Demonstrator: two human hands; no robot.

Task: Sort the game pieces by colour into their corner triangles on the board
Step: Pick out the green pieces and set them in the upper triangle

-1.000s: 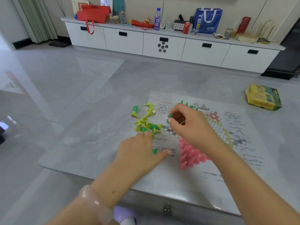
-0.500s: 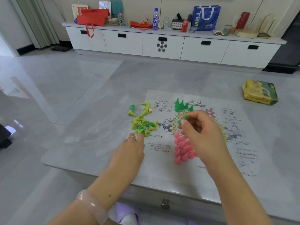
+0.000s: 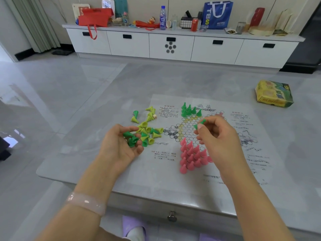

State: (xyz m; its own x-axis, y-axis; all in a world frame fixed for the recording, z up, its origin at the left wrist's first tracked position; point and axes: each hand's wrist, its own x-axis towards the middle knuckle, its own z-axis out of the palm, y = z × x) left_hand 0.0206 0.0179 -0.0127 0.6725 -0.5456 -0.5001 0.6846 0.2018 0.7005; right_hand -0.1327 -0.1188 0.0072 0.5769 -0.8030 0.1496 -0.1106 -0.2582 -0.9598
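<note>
Table [image 3: 104, 105]: hands [image 3: 121, 145] hold three green cones [image 3: 131, 139].

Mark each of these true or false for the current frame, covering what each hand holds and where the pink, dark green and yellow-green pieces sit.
1. The right hand pinches a dark green piece. True.
2. The left hand is empty. False: it cups several dark green pieces in its palm.
3. The pink pieces stand together on the near corner of the board. True.
4. The yellow-green pieces are already lined up in a corner triangle. False: they lie loose in a pile, mostly off the board's left edge.
5. Dark green pieces stand grouped at the board's far corner. True.
6. The yellow box rests on the board. False: it sits on the table, apart from the board.
</note>
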